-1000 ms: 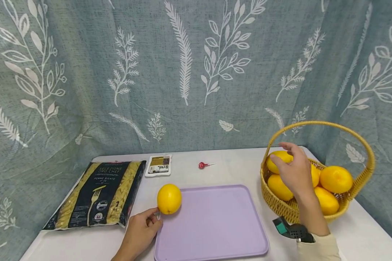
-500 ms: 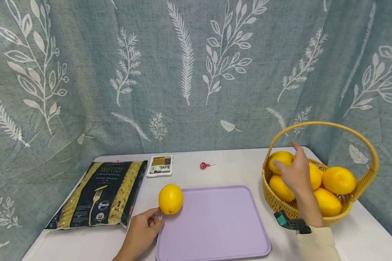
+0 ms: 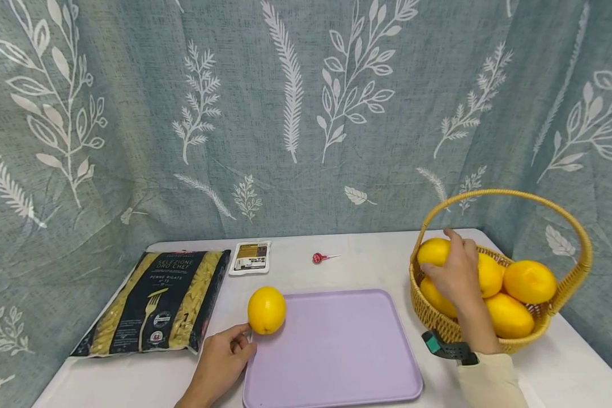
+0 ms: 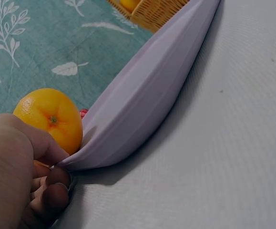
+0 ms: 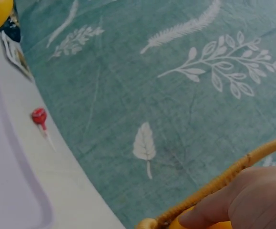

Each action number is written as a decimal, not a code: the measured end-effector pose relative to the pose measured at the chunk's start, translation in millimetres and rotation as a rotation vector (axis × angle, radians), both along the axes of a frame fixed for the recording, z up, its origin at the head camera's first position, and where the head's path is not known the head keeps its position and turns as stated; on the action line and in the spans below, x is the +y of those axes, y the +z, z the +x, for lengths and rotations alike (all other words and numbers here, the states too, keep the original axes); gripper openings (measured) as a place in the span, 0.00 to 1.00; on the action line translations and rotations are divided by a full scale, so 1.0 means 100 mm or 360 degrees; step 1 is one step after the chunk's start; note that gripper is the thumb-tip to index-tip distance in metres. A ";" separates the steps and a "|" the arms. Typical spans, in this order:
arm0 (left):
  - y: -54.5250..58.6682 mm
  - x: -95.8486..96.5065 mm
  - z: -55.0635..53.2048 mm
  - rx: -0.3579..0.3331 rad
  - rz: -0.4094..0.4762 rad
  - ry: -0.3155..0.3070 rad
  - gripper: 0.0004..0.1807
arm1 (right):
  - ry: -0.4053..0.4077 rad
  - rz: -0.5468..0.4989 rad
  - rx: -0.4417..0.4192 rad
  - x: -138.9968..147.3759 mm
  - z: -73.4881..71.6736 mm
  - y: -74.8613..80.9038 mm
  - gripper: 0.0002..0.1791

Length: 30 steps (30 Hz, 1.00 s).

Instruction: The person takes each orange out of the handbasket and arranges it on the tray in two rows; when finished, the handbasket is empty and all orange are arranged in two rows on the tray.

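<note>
My left hand (image 3: 220,361) pinches the left rim of a lilac tray (image 3: 331,348) between thumb and fingers. In the left wrist view the tray's near side (image 4: 142,114) looks tilted up off the white cloth. An orange (image 3: 267,310) sits at the tray's far left corner, just beyond my left fingertips. On the right, my right hand (image 3: 458,275) reaches into a wicker basket (image 3: 430,311) and grips an orange (image 3: 433,251) at its back left, thumb on the near side and a finger over the far side. Several other oranges (image 3: 530,281) fill the basket.
A bag of penne (image 3: 155,300) lies left of the tray. Behind the tray are a small flat packet (image 3: 250,258) and a red lollipop (image 3: 318,258). The basket's tall handle (image 3: 510,192) arches over the right hand. A green leaf-patterned curtain (image 3: 285,141) hangs behind the table.
My right hand has lowered onto the back left orange, and its fingers have closed in around it. That orange has shifted slightly. The left hand keeps its hold on the tray's rim.
</note>
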<state>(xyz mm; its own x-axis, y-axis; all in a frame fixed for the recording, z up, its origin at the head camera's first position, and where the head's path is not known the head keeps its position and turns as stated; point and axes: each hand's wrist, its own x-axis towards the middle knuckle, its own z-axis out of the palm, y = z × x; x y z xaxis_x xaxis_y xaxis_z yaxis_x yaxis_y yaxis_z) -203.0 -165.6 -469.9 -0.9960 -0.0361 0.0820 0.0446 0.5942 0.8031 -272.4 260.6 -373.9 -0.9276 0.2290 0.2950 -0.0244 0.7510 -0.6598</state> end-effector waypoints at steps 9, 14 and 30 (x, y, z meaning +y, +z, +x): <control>0.02 0.01 0.00 -0.0021 -0.0016 0.0007 0.21 | 0.0132 0.0174 -0.0116 -0.06 -0.10 -0.16 0.38; 0.04 0.02 0.00 -0.0007 -0.0024 -0.0004 0.20 | 0.0221 0.0305 -0.0111 -0.05 -0.12 -0.21 0.29; 0.06 0.01 0.01 -0.0028 -0.0015 -0.0003 0.20 | 0.0290 0.0288 -0.0311 -0.07 -0.10 -0.10 0.27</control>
<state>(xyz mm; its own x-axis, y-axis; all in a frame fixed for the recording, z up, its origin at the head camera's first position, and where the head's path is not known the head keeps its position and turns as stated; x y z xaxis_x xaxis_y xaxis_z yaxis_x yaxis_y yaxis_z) -202.1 -164.7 -464.1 -0.9973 -0.0334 0.0646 0.0316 0.6016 0.7982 -282.2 254.1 -384.2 -0.9917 0.0140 0.1278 -0.0551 0.8517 -0.5211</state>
